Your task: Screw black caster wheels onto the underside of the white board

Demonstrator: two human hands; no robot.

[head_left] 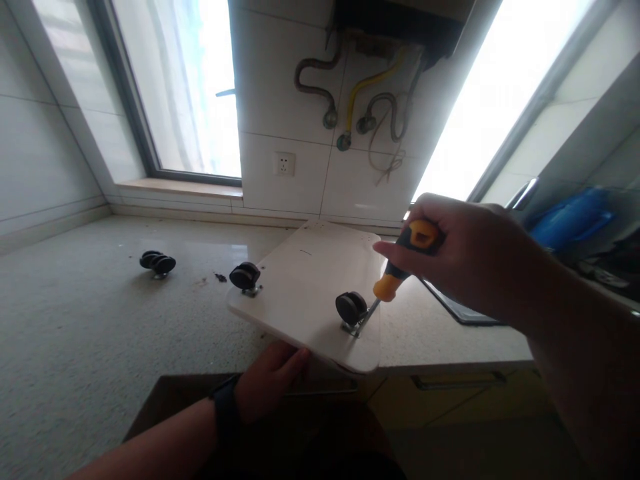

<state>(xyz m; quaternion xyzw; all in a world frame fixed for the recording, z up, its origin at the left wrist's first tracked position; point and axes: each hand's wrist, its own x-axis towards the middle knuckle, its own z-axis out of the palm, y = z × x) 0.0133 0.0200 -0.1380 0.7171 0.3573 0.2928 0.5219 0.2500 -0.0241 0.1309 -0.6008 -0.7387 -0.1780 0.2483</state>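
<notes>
A white board (300,293) with rounded corners lies on the countertop, its front end jutting past the counter edge. My left hand (267,380) grips that front edge, thumb against the side and other fingers hidden beneath. Wrapped around a yellow-and-black screwdriver (387,287) is my right hand (465,253). The shaft slants down to the metal plate of a black caster wheel (351,308) at the board's right front corner; the exact tip contact is too small to tell. A second caster (245,275) stands at the board's left side.
Another black caster (157,262) lies loose on the speckled countertop (90,300) at left. Small dark pieces (220,277) sit beside the board. To the right are a sink edge (460,320) and a blue item (575,217). Pipes (350,100) hang on the tiled wall behind.
</notes>
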